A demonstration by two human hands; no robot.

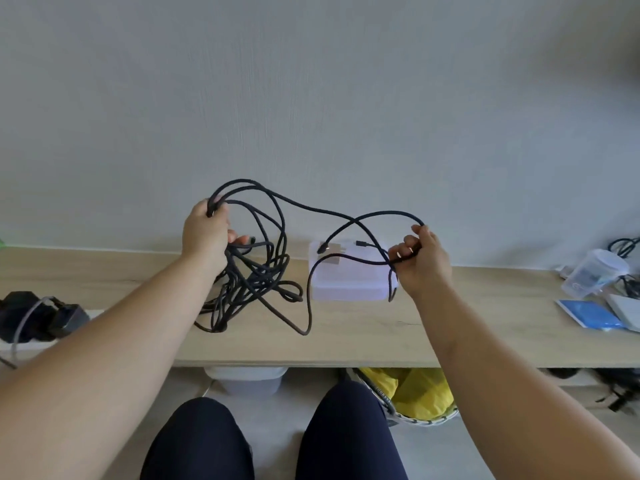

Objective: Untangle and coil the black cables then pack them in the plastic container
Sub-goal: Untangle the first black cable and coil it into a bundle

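Note:
A tangle of black cables (256, 282) hangs from my left hand (206, 230) down onto the wooden shelf (346, 341). That hand grips several strands, lifted above the shelf. My right hand (420, 259) pinches a loop of cable that arcs across from the left, held above the right end of the clear plastic container (349, 277). The container stands closed on the shelf between my hands. Two cable plugs (322, 249) dangle in front of its lid.
A power strip with black adapters (38, 317) lies at the left. At the right are a clear jar (595, 273), a blue packet (585, 315) and more cables. Under the shelf stand a plastic tub (247, 379) and a basket with yellow cloth (415, 393). The wall is close behind.

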